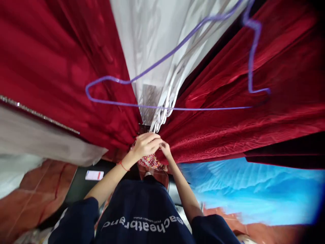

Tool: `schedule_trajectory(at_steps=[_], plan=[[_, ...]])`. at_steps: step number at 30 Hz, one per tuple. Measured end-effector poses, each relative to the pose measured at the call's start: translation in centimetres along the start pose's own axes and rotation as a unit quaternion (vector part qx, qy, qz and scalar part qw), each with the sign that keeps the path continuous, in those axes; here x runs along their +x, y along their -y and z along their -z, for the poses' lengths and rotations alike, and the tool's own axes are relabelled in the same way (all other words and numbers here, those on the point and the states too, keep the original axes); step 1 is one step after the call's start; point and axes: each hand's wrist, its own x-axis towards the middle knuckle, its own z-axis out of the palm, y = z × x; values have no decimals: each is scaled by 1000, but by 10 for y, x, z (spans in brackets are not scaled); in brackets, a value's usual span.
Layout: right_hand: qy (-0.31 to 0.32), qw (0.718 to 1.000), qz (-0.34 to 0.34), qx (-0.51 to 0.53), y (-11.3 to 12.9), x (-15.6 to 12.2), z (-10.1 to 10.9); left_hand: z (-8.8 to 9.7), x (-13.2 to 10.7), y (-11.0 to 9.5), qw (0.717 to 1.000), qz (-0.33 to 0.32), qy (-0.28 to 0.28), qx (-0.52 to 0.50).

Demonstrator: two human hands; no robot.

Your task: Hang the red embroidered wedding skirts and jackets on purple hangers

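Observation:
My left hand is at the middle of the view, its fingers bent together and reaching across toward my right hand. The two hands touch or nearly touch, and what lies between their fingers is hidden. Just beyond them hang several white hangers, bunched close together. A red-and-white patterned cloth shows right under my hands. Close to the camera a purple wire hanger spans the view, with no hand on it.
Red cloth hangs on the left and more red fabric on the right, with white fabric between. A bright blue cloth is at lower right. A phone lies on a dark seat. The floor is brown tile.

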Motion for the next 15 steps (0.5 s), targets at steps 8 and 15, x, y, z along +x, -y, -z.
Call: schedule_trajectory(at_steps=[8, 15], plan=[[211, 942, -94, -243, -98, 7, -60, -98, -220, 70, 835, 490, 247, -38], [252, 835, -112, -476, -236, 52, -150, -193, -413, 116, 674, 651, 340, -86]])
